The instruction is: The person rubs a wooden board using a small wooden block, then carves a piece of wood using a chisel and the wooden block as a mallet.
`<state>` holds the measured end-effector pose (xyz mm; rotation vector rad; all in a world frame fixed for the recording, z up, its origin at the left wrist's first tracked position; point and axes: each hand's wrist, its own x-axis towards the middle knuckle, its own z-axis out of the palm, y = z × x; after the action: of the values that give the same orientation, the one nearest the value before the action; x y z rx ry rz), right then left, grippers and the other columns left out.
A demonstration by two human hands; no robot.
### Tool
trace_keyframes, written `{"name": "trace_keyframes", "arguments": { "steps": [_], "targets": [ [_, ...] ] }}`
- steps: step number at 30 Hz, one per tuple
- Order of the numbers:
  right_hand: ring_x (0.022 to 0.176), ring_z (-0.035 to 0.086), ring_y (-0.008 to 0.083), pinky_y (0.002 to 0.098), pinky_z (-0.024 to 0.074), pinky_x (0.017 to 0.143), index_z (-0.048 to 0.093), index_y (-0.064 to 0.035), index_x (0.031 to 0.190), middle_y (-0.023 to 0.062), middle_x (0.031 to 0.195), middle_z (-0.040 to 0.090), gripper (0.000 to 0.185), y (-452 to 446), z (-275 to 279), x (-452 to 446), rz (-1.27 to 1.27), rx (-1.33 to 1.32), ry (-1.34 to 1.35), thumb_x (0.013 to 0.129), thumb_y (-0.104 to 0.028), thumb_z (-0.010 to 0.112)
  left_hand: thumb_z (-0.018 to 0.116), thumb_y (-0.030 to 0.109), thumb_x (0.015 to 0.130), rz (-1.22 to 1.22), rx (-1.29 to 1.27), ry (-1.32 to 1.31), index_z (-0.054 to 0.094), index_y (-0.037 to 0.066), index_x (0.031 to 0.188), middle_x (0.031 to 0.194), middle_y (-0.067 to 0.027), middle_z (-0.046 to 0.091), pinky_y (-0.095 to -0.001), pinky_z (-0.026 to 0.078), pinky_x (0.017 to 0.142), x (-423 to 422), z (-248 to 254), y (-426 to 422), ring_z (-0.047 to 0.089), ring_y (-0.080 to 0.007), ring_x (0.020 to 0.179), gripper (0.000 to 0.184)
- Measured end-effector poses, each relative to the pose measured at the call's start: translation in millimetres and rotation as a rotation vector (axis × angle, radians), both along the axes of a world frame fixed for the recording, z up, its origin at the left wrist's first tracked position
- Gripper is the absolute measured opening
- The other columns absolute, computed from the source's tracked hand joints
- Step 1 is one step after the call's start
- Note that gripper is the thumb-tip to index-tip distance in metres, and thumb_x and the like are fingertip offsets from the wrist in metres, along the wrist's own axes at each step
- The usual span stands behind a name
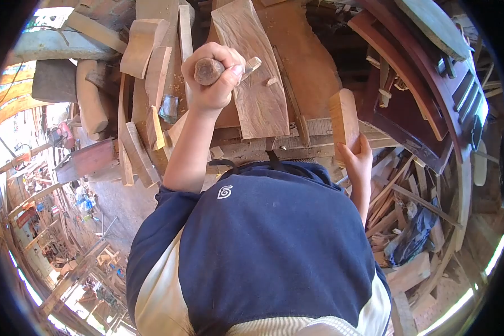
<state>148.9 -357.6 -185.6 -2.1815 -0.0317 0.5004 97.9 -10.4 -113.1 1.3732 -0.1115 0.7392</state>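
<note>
My left hand (214,75) is a closed fist around a wooden handle (208,71), whose round brown end faces the camera. A short pale wooden piece (252,66) sticks out beside the fist; whether it joins the handle is unclear. Beneath is a curved board (259,103) with a rippled surface, bearing a small wood chip (271,82). On the right, my right hand (357,155) grips the lower part of a long light wooden block (345,119) with rounded top, fingers and thumb at its near end.
Curved wooden pieces (143,47) and a small clear container (168,108) lie at the left. A wide slab (311,67) is behind the board. Dark red furniture (431,95) stands at the right, above scrap wood and a blue plastic bag (411,238).
</note>
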Motion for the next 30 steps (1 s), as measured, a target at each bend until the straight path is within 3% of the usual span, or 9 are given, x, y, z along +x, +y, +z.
{"name": "trace_keyframes", "arguments": {
  "steps": [7,17,23,30],
  "targets": [
    [0.082,0.066,0.0247,0.0362,0.0513,0.075,0.060,0.0053,0.107,0.0222,0.089,0.068,0.048,4,6,1,0.041,-0.026,-0.020,0.073,-0.024,0.074,0.057,-0.008,0.075,0.024,0.106,-0.024,0.050,0.002,0.071,0.065,-0.0053,0.055,-0.0277,0.046,0.055,-1,-1,2,0.056,-0.0148,0.060,0.012],
    [0.088,0.068,0.0280,0.0368,0.0523,0.077,0.060,0.0043,0.113,0.0245,0.093,0.068,0.053,4,2,1,0.085,-0.079,0.016,0.073,-0.026,0.075,0.057,-0.008,0.075,0.005,0.036,-0.041,0.050,0.001,0.072,0.065,-0.0062,0.056,-0.0276,0.046,0.055,2,-2,-1,0.056,-0.0151,0.060,0.012],
    [0.089,0.069,0.0297,0.0372,0.0525,0.079,0.059,0.0069,0.115,0.0261,0.095,0.068,0.058,4,2,0,0.072,-0.077,-0.031,0.072,-0.028,0.076,0.059,-0.006,0.076,0.025,0.073,-0.022,0.054,0.002,0.072,0.065,-0.0045,0.056,-0.0258,0.045,0.054,14,-9,0,0.056,-0.0117,0.059,0.011],
    [0.095,0.068,0.0278,0.0363,0.0520,0.084,0.056,0.0088,0.125,0.0249,0.103,0.069,0.066,17,19,11,0.096,-0.015,-0.035,0.073,-0.025,0.078,0.063,-0.004,0.077,0.025,-0.075,0.171,0.056,0.003,0.073,0.064,-0.0022,0.057,-0.0237,0.045,0.052,36,-9,1,0.055,-0.0082,0.057,0.011]
  ]
}}
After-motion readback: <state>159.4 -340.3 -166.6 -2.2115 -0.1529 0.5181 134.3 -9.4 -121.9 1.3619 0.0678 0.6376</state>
